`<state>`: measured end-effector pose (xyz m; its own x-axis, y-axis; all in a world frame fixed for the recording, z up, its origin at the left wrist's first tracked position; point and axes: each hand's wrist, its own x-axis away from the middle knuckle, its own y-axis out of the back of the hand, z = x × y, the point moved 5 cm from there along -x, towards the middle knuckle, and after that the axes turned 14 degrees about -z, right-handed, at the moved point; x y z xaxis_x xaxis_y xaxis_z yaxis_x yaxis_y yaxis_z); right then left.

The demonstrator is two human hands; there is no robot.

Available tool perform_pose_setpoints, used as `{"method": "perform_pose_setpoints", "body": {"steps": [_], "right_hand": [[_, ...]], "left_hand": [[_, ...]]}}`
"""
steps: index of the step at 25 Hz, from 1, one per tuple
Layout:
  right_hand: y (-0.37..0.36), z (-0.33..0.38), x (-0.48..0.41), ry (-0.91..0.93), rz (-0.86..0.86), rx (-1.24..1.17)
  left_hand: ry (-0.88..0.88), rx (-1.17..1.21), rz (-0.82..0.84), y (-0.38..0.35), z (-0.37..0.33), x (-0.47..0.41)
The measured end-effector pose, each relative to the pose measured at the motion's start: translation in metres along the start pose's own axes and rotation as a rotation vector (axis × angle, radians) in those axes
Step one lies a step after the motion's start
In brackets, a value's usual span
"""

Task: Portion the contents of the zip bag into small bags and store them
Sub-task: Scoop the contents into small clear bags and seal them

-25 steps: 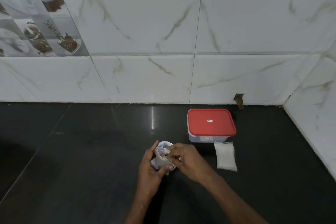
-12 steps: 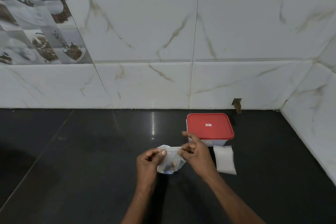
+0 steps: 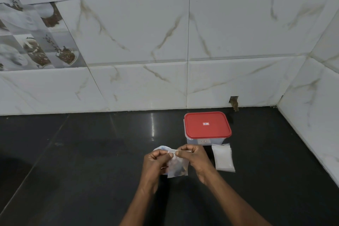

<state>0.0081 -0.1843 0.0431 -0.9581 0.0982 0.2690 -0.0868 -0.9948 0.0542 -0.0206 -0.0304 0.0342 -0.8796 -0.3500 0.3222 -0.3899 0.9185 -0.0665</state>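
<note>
Dark contents of the clear bag (image 3: 177,167), blurred beyond recognition.

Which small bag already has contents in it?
The small bag pinched between left hand and right hand, dark bits inside; the flat bags on the counter look empty.

Only the person's two arms show, in the lower middle of the frame. The left hand (image 3: 156,162) and left forearm (image 3: 141,202) are bare right down to the bottom edge. The right hand (image 3: 197,159) and right forearm (image 3: 236,203) are bare likewise. Both forearms look lean, with narrow wrists and plainly marked knuckles.
</note>
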Motion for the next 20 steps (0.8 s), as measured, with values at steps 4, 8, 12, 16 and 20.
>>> {"method": "perform_pose_setpoints", "body": {"steps": [4, 8, 12, 16, 20], "right_hand": [[0.004, 0.005, 0.001, -0.024, -0.034, 0.112], [0.004, 0.007, 0.002, -0.012, -0.021, 0.182], [0.003, 0.006, 0.000, 0.009, -0.013, 0.222], [0.001, -0.001, -0.001, 0.009, -0.022, 0.233], [0.000, -0.007, 0.000, 0.013, -0.029, 0.270]], "left_hand": [[0.051, -0.027, 0.043, -0.004, 0.001, -0.001], [0.042, -0.101, 0.036, -0.004, 0.003, -0.008], [0.012, -0.166, 0.049, -0.007, 0.004, -0.012], [0.001, -0.190, 0.052, -0.011, 0.007, -0.015], [-0.089, -0.277, -0.004, -0.016, 0.009, -0.017]]}}
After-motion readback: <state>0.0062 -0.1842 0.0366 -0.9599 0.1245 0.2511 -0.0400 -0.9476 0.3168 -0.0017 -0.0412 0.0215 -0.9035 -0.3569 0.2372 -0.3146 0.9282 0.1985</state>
